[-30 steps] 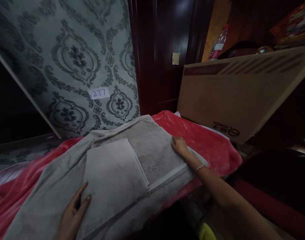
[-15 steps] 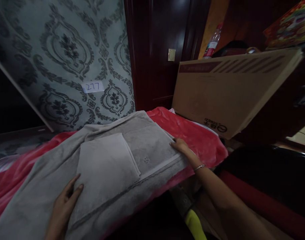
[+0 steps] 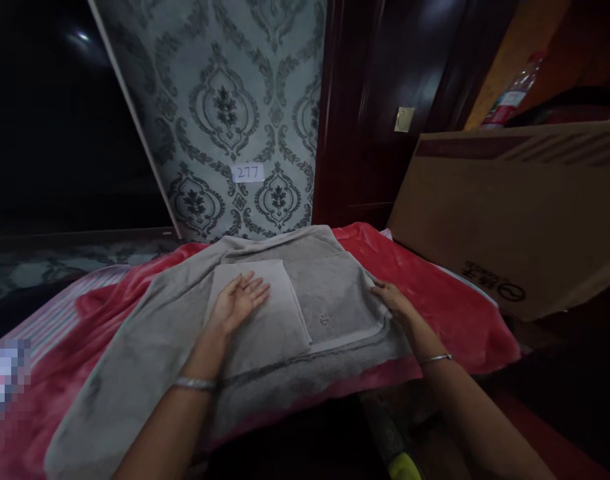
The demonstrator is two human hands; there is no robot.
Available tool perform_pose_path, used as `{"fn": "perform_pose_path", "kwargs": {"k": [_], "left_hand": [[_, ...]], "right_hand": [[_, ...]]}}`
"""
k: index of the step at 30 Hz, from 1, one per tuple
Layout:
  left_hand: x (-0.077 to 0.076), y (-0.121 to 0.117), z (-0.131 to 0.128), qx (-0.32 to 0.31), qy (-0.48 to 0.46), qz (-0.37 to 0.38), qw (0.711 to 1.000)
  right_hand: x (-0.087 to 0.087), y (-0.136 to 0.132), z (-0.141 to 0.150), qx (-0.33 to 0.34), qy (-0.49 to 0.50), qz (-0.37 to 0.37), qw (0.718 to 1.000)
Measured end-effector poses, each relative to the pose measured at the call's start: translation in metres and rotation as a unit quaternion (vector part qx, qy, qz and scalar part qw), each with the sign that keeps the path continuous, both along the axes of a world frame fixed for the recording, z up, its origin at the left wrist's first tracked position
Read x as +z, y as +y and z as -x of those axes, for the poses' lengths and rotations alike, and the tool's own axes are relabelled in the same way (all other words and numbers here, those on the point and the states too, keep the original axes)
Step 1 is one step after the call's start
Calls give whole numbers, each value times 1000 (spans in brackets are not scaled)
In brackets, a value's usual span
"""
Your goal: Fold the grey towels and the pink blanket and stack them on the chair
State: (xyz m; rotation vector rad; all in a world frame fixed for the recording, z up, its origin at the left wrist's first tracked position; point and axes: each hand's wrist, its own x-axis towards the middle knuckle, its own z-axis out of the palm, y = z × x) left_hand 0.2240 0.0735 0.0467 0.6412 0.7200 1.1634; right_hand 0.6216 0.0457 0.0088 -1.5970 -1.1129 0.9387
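Observation:
A grey towel (image 3: 332, 293) lies spread over a larger grey cloth (image 3: 149, 340), with a small embroidered mark near its lower right. Its left part is a lighter folded panel (image 3: 277, 320) lying flat on top. My left hand (image 3: 239, 300) is above that panel, palm turned up and fingers apart, holding nothing. At the towel's right edge, my right hand (image 3: 391, 298) pinches the fabric between thumb and fingers, and the edge there is slightly lifted and creased.
A red plush blanket (image 3: 425, 287) lies underneath. Behind stands a wall with a paper label (image 3: 248, 173). A large cardboard box (image 3: 509, 213) stands at the right, near a bottle (image 3: 515, 97). A dark screen (image 3: 69, 127) is at the left.
My left hand has moved from the folded panel's left edge to above its middle, turning palm up. My right hand stays at the towel's right edge, which is now bent inward. The view has swung left.

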Motion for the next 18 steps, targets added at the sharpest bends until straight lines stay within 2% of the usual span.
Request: {"fn": "perform_pose_path", "kwargs": {"k": [3, 5, 7, 8, 11, 13, 15, 18], "left_hand": [[-19, 20, -16, 16, -64, 54, 996], [-36, 26, -17, 27, -89, 73, 993], [-52, 27, -13, 19, -120, 68, 990], [-58, 27, -10, 10, -133, 58, 989], [-69, 28, -2, -1, -138, 32, 990], [-70, 29, 0, 14, -127, 23, 992], [-70, 30, 0, 27, -119, 19, 992], [-70, 31, -2, 34, -91, 21, 995]], "right_hand": [[22, 17, 31, 23, 30, -26, 999], [36, 28, 64, 51, 42, -51, 996], [44, 34, 106, 110, 47, -91, 989], [45, 35, 129, 159, 46, -122, 979], [30, 29, 198, 292, 16, -176, 940], [12, 19, 233, 330, -43, -157, 930], [-5, 7, 254, 343, -105, -143, 922], [-19, -13, 262, 337, -166, -164, 912]]}}
